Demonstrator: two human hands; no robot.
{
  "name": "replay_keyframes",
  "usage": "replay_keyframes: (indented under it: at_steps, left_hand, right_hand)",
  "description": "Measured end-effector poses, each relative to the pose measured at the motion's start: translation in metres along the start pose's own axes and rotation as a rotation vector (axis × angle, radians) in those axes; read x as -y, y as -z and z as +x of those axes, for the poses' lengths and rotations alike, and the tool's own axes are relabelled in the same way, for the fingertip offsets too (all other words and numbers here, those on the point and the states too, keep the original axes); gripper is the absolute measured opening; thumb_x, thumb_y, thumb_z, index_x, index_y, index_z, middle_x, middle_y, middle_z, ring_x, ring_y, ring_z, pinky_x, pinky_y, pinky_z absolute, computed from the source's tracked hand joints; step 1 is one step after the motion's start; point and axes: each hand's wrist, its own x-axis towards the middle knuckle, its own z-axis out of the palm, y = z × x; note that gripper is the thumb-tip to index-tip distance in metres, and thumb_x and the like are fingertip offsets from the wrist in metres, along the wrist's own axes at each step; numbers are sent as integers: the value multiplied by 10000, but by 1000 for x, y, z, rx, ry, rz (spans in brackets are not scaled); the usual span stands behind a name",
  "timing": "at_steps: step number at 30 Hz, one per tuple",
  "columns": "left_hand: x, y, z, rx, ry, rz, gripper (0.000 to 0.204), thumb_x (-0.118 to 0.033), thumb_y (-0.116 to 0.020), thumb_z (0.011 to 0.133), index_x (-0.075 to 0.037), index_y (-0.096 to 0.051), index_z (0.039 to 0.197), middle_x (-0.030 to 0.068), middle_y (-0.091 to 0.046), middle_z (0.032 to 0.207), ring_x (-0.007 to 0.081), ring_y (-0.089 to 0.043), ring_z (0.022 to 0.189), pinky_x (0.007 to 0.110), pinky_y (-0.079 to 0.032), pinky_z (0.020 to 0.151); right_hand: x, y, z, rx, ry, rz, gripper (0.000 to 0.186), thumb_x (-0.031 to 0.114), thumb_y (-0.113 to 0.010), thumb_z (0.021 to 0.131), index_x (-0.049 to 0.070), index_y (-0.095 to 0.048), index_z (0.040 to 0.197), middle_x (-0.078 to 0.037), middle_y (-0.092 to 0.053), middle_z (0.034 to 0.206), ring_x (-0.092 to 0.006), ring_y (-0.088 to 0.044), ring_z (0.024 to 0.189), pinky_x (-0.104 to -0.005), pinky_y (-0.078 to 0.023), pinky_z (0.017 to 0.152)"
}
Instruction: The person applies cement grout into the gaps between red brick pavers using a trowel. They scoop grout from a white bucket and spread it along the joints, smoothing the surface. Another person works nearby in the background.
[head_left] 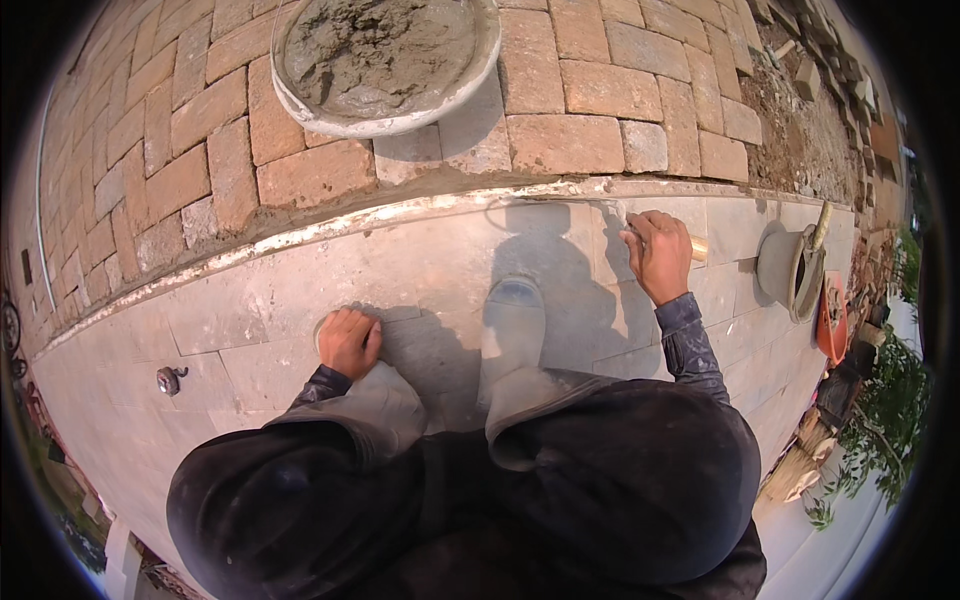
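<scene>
"What's closest?"

"Two bent knees in dark trousers (620, 480), then a pair of pale, dusty boots (514, 325) on the grey paving (270, 370)."

"And the left hand?"

"The left hand (348, 342) is low by the left boot, its fingers curled over. I can't tell whether it grips anything (the fingertips are hidden underneath). Further left, towards the left end of the grey paving, sits a small round metal object (170, 380)."

"The right one?"

"The right hand (662, 255) reaches out near the far edge of the grey paving, closed around a wooden-handled tool (699, 248). The pale handle pokes out to the right of the fist, and the other end points left, just short of that edge."

"Anything beside it?"

"A grey bucket (785, 265) near the right end of the grey paving, with a stick (822, 225) at its rim. Just past it is an orange container (832, 318)."

"And beyond?"

"A rough, whitish seam (340, 232) follows the far edge. Across it lies brick paving (610, 90), and near that paving's front edge stands a round pale basin (385, 128) holding wet grey mortar (385, 55)."
</scene>
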Motion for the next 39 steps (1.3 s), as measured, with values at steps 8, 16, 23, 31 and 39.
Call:
replay_keyframes:
  at_steps: [8,16,23,31,39]
  left_hand:
    - [1,3,-4,16,22,-11,61,-95,-693,833,-62,-650,805,95,-590,751,308,-575,731,426,-439,684]
    - [2,0,-2,-18,6,-33,65,-91,-690,831,-66,-643,795,86,-579,739,300,-574,730,419,-435,678]
    - [0,3,-2,-2,7,-23,78,-93,-697,815,-73,-634,774,83,-565,729,291,-567,722,410,-440,683]
    - [-3,4,2,-9,5,-30,58,-73,-694,826,-48,-656,789,109,-587,740,324,-577,724,427,-447,685]
    - [-4,4,3,-15,9,28,53,-98,-694,828,-69,-662,797,87,-590,750,301,-585,739,420,-447,678]
  right_hand:
    - [8,-37,26,-7,-57,38,217,153,-762,837,29,-752,1015,-138,-700,913,-343,-642,884,-437,-470,811]
    - [-20,-29,10,-24,-75,-98,227,180,-762,840,55,-756,1029,-116,-701,935,-315,-630,912,-429,-450,814]
    - [-27,0,-5,-22,-59,-181,214,184,-768,827,75,-746,1010,-97,-692,928,-297,-622,880,-419,-454,795]
    - [8,-15,0,-37,-73,-114,190,164,-773,807,60,-737,962,-111,-669,896,-319,-637,859,-434,-485,737]
    - [-1,3,-10,35,-134,-179,182,175,-770,798,82,-725,949,-81,-638,866,-278,-627,869,-420,-467,729]
